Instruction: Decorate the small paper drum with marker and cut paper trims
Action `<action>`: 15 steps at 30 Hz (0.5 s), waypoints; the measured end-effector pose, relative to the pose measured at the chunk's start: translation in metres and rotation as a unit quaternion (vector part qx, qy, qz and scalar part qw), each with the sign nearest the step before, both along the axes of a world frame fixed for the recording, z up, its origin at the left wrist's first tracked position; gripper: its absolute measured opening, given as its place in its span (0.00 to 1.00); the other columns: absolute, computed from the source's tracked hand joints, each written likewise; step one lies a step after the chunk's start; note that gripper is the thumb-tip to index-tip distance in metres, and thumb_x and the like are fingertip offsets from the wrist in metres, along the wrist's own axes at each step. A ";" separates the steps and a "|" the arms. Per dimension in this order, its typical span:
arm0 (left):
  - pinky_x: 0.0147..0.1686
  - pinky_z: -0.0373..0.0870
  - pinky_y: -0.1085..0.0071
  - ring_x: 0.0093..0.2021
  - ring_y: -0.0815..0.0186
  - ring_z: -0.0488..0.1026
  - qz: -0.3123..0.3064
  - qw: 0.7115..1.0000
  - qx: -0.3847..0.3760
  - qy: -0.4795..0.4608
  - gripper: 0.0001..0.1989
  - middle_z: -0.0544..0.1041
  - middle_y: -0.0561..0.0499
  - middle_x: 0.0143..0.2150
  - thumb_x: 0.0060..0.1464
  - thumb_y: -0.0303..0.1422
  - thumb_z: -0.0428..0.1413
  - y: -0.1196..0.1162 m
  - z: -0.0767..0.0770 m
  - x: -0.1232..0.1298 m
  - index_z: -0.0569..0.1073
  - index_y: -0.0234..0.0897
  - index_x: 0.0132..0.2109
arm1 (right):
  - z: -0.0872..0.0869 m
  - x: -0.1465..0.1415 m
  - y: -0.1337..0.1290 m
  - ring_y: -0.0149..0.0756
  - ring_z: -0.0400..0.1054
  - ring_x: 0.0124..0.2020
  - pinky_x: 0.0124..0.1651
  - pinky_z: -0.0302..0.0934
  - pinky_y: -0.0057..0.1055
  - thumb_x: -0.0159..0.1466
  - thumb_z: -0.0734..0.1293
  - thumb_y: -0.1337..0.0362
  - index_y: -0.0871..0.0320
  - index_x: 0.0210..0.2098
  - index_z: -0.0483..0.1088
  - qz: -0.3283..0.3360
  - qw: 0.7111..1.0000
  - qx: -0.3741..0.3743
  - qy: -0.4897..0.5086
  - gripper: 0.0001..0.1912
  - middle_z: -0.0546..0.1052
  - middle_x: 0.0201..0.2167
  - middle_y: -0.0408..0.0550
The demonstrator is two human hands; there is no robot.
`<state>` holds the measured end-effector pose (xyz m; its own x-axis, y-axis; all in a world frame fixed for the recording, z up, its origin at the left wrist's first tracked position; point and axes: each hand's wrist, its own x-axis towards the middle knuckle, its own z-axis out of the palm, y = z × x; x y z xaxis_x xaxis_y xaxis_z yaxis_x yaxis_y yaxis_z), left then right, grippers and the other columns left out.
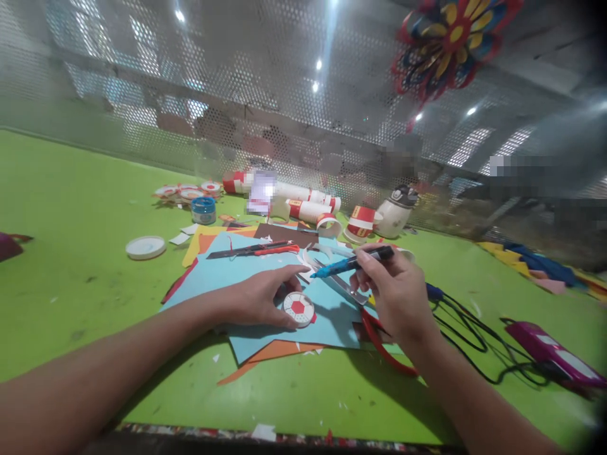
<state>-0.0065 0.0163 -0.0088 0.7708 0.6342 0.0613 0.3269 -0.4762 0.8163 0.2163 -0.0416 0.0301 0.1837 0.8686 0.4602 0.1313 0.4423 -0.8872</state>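
My left hand [265, 297] grips the edge of a small round white paper disc [307, 304] with a red hexagon at its middle and dark lines around it. Above and to the right of the disc, my right hand [396, 291] holds a blue marker [344, 266] with a black end, its tip pointing left. Light blue paper sheets [199, 284] lie under both hands. Red-handled scissors [386, 344] rest partly hidden beneath my right hand. A craft knife [232, 252] and a red-handled tool [279, 249] lie on the paper beyond the disc.
On the green table [85, 297] stand a blue-lidded jar [203, 210], a white lid [145, 247], red and white paper cups [361, 222] and a penguin-like container [395, 212]. A magenta device [552, 351] with dark cables lies at right. Paper scraps are scattered near the front edge.
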 end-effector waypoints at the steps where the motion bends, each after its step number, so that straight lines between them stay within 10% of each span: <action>1: 0.47 0.68 0.64 0.47 0.58 0.71 -0.001 1.000 -0.004 -0.010 0.46 0.73 0.44 0.52 0.43 0.40 0.66 0.000 0.000 0.000 0.56 0.40 0.67 | 0.002 0.001 0.003 0.28 0.63 0.19 0.25 0.62 0.29 0.62 0.71 0.62 0.57 0.35 0.72 0.002 1.000 0.006 0.009 0.06 0.67 0.17 0.35; 8: 0.45 0.70 0.63 0.45 0.58 0.72 0.000 1.000 0.007 -0.006 0.46 0.74 0.43 0.52 0.42 0.42 0.67 -0.001 0.001 -0.001 0.58 0.37 0.66 | 0.033 -0.023 0.045 0.27 0.66 0.20 0.27 0.65 0.28 0.63 0.69 0.57 0.58 0.33 0.71 0.012 0.998 0.022 -0.061 0.11 0.70 0.19 0.37; 15: 0.46 0.70 0.61 0.46 0.55 0.74 -0.006 1.000 0.004 -0.002 0.43 0.77 0.41 0.50 0.41 0.38 0.67 -0.002 0.005 -0.001 0.62 0.34 0.64 | 0.055 -0.131 0.149 0.26 0.66 0.19 0.26 0.67 0.25 0.66 0.65 0.62 0.59 0.30 0.68 0.070 0.992 -0.020 -0.103 0.09 0.71 0.18 0.38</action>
<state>-0.0077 0.0142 -0.0036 0.7775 0.6251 0.0689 0.3191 -0.4866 0.8133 0.0857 0.1069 0.0854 -0.0343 0.8973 0.4400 0.2507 0.4339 -0.8653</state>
